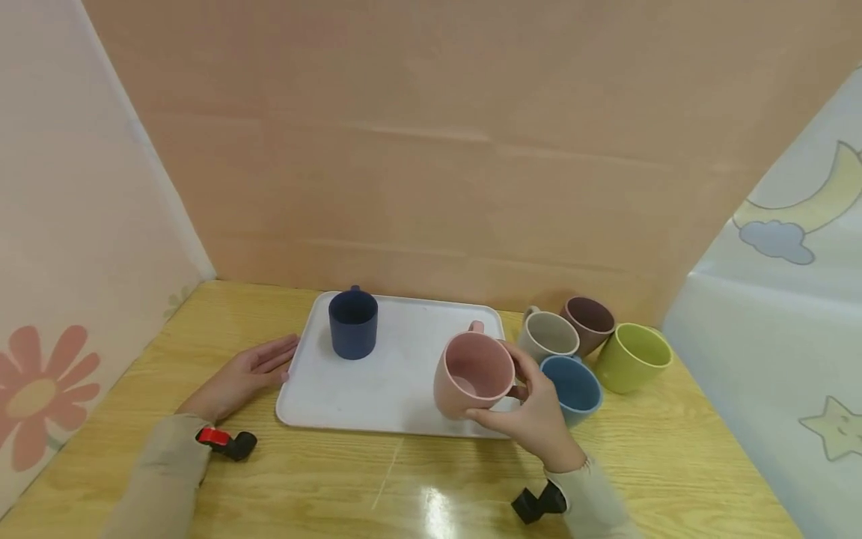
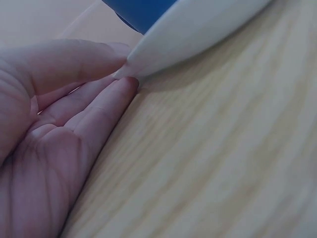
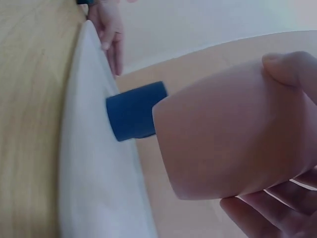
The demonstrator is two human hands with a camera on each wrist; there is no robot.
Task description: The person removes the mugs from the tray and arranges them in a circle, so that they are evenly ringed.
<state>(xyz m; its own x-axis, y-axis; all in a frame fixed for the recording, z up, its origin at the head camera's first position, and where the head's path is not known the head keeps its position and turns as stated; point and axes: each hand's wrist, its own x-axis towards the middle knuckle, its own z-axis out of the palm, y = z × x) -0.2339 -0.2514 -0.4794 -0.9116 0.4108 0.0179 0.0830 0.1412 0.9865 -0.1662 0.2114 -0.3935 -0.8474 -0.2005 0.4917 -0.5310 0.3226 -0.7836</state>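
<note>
My right hand (image 1: pixel 535 415) grips a pink mug (image 1: pixel 450 385) by its rim and side, thumb on the near side and fingers on the far side. In the right wrist view the pink mug (image 3: pixel 228 134) hangs over the white tray (image 3: pixel 94 168), its base apart from it. A dark blue mug (image 1: pixel 353 329) stands upright on the tray's left part, its handle pointing to the back. At the tray's left edge, my left hand (image 1: pixel 245 380) lies with fingers straight. The left wrist view shows its thumb and fingertips touching the tray's rim (image 2: pixel 168 47).
Right of the tray, several mugs stand close together on the wooden table (image 1: pixel 337 479): a grey-beige mug (image 1: pixel 539 344), a brown mug (image 1: pixel 589 333), a light blue mug (image 1: pixel 575 400) and a yellow-green mug (image 1: pixel 622 370). A peach-coloured backdrop (image 1: pixel 438 187) rises behind the tray.
</note>
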